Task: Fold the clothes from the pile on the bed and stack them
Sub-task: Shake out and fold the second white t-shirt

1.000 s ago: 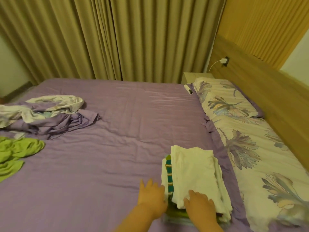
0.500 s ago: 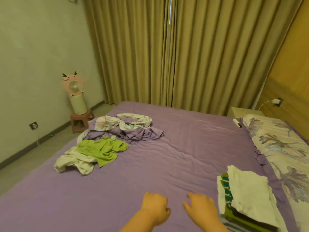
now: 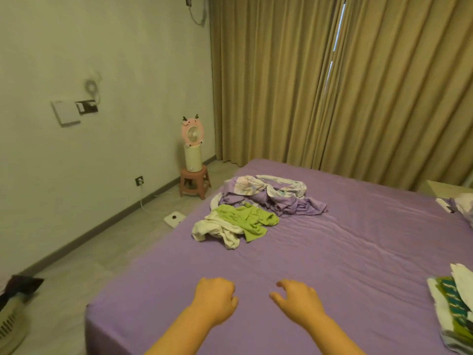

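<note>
A loose pile of clothes lies on the far left part of the purple bed [image 3: 332,252]: a green garment [image 3: 245,217] over a white one [image 3: 217,228], with a crumpled purple and floral cloth [image 3: 273,192] behind them. The folded stack [image 3: 453,301], white on top with green and teal layers, sits at the right edge. My left hand [image 3: 215,298] hovers over the near bed with fingers curled, holding nothing. My right hand [image 3: 297,301] is beside it, fingers loosely bent, empty.
A pink fan [image 3: 192,142] stands on a small stool [image 3: 194,181] by the wall. A white flat device [image 3: 174,218] lies on the floor near the bed. Curtains [image 3: 332,85] hang behind the bed. A bedside table [image 3: 445,189] shows at the right.
The view has swung left, away from the folded stack toward the pile. Both hands have left the stack and now hover empty over the bare sheet.
</note>
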`<state>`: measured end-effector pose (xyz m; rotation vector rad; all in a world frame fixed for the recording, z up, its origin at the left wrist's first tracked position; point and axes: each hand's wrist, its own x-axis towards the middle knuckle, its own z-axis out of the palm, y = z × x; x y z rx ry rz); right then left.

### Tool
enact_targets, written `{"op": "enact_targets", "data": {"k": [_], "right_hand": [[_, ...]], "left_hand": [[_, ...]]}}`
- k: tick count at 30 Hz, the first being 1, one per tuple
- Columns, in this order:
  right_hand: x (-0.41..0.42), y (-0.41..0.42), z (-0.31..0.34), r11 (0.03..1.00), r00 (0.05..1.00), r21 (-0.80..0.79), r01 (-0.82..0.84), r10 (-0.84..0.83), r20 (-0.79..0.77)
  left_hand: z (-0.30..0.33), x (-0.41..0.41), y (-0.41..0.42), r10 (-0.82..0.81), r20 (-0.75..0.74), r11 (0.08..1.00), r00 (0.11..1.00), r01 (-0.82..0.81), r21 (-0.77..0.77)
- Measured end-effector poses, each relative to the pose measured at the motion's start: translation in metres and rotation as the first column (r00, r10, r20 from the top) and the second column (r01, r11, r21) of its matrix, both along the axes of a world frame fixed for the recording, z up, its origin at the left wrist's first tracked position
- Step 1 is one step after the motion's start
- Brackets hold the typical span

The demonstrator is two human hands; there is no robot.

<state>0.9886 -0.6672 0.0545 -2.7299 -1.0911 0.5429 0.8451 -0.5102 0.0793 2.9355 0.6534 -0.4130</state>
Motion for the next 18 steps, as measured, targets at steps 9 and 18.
{"op": "enact_targets", "data": {"k": [9, 18], "right_hand": [[-0.024, 0.091, -0.004, 0.996, 0.996, 0.013, -0.084, 0.084, -0.027], [0.061, 0.158, -0.049, 0.999, 0.99, 0.02, -0.032, 0.034, -0.135]], "left_hand": [[-0.023, -0.034, 0.092, 0.182, 0.097, 0.982, 0.979, -0.175, -0.074], [-0.04, 0.039, 0.164, 0.224, 0.038, 0.969, 0.974, -0.218, -0.119]]}}
